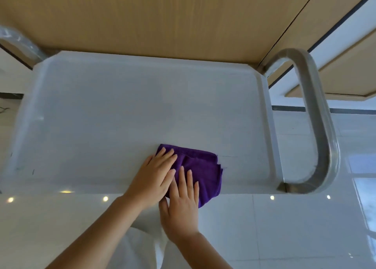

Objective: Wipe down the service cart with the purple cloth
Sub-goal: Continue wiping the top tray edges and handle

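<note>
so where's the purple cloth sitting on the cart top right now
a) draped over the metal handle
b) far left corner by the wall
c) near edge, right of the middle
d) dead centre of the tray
c, the purple cloth lies at the near edge of the cart top, right of the middle, with the left hand and right hand pressing flat on it; the metal handle is bare.

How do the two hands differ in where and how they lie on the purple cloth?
The left hand lies on the purple cloth's left part, fingers angled up-right; the right hand sits nearer the cart's front edge, fingers pointing straight away. The left fingertips reach farther in. Both press flat, fingers straight.
</note>
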